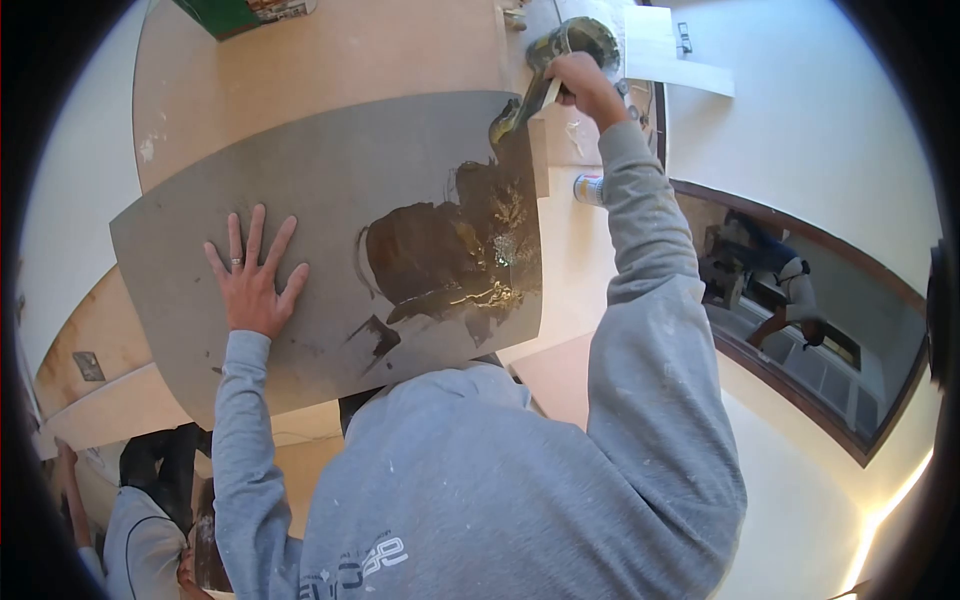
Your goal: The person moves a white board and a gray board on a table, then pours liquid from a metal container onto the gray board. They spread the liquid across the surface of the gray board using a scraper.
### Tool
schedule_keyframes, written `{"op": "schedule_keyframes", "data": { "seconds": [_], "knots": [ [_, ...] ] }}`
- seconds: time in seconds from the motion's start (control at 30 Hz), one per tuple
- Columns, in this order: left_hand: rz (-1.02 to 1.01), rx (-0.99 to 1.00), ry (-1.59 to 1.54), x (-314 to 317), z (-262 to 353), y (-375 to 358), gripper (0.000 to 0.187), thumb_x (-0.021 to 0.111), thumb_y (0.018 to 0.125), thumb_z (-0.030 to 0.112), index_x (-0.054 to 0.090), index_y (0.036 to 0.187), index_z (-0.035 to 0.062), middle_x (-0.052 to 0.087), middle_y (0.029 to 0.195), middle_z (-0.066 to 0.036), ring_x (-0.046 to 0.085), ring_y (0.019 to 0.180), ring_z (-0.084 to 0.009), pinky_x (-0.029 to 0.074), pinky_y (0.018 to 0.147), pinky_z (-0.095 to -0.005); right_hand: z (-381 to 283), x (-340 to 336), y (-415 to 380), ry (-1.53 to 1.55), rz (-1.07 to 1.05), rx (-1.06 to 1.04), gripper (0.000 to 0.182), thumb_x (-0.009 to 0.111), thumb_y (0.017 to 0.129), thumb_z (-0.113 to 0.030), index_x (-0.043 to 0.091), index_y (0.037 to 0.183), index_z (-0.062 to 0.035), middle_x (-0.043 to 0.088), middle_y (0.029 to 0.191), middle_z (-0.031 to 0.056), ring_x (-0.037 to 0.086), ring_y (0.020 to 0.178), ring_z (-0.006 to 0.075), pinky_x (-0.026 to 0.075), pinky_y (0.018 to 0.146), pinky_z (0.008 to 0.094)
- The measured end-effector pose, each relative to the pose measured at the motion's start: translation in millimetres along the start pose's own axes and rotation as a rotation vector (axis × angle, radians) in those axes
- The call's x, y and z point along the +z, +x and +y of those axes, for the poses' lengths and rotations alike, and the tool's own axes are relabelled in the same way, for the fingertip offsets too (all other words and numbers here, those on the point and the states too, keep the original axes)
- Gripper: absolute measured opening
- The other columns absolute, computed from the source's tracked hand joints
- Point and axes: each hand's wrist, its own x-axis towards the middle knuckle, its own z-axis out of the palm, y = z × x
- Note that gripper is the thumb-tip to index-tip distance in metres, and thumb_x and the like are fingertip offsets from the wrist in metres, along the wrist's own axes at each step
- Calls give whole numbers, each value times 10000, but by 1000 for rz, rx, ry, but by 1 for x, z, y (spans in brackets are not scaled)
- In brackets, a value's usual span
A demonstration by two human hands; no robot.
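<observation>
A large grey board (300, 170) with a curved edge lies in front of me. Dark wet liquid (420, 250) is spread over its right part, glossy in places. On the board's left part my left hand (256, 280) lies flat, fingers spread, a ring on one of them. Beyond the board's far right corner my right hand (585, 85) is closed round the handle of a brush (548, 97). Next to that hand is a stained, dark greenish container (590, 38); whether the brush touches it is unclear.
A small can (589, 189) stands right of the board. A green box (215, 15) is at the top left. One person (150, 530) is at the lower left; another (795, 290) shows in the dark-framed opening at the right. White sheets (680, 60) lie at the top right.
</observation>
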Motion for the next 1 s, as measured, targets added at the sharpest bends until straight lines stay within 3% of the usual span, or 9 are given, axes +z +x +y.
{"op": "schedule_keyframes", "data": {
  "seconds": [0.1,0.13,0.23,0.3,0.37,0.47,0.53,0.67,1.0],
  "knots": [
    [-2,-5,-19,1,1,0,685,609,997,600,452,1642,431,235,1810,16,130,1678,-346,48,1272,-769,-17,-19,0,-530,71,-671,80,724,806,0,733,886,-9,689,662,107,715,602,220,565,562,307],
    [-6,-5,-14,1,1,1,685,610,996,600,454,1641,430,238,1810,15,133,1678,-347,48,1273,-767,-18,-27,0,-568,52,-675,89,726,811,-7,729,899,-8,687,660,103,718,605,217,563,561,309],
    [-3,-6,-13,0,2,0,683,613,994,595,459,1639,430,242,1808,14,134,1677,-349,45,1274,-764,-64,-11,-11,321,247,545,167,773,744,-9,737,907,-19,677,663,132,717,621,271,565,582,337],
    [9,1,-25,-1,1,3,682,617,995,588,459,1639,431,239,1809,14,129,1678,-349,41,1274,-764,-30,-18,-4,-353,135,-312,189,788,726,-8,737,906,-28,685,699,156,709,637,312,574,607,352],
    [2,-3,-25,-1,0,3,677,618,996,583,465,1636,426,238,1809,13,128,1678,-349,36,1273,-765,-10,-15,7,-745,109,-647,206,789,701,13,734,889,-50,702,788,200,684,663,379,593,654,370],
    [-20,-9,-29,-2,1,1,674,616,997,581,469,1635,420,240,1809,11,129,1678,-350,30,1273,-765,-1,-28,11,-574,127,-585,451,804,716,75,688,1123,-79,681,998,162,644,921,424,582,799,438],
    [-21,-9,-31,0,2,2,676,614,998,582,468,1637,416,242,1808,9,131,1677,-351,26,1273,-764,-41,-28,-22,-391,136,-442,271,753,790,6,689,1047,-47,674,893,130,665,790,320,572,662,399],
    [-21,-9,-32,0,0,3,680,612,998,586,464,1639,414,243,1807,6,128,1678,-353,25,1273,-762,-92,1,-84,207,185,423,182,699,942,-135,700,1064,-1,670,851,43,662,686,176,525,509,342],
    [-20,-8,-21,0,0,2,678,609,997,599,468,1636,424,240,1809,7,125,1678,-355,26,1277,-757,-94,31,-104,-175,28,326,298,700,945,-205,712,1133,27,613,712,7,594,588,111,503,537,306]
  ]
}}
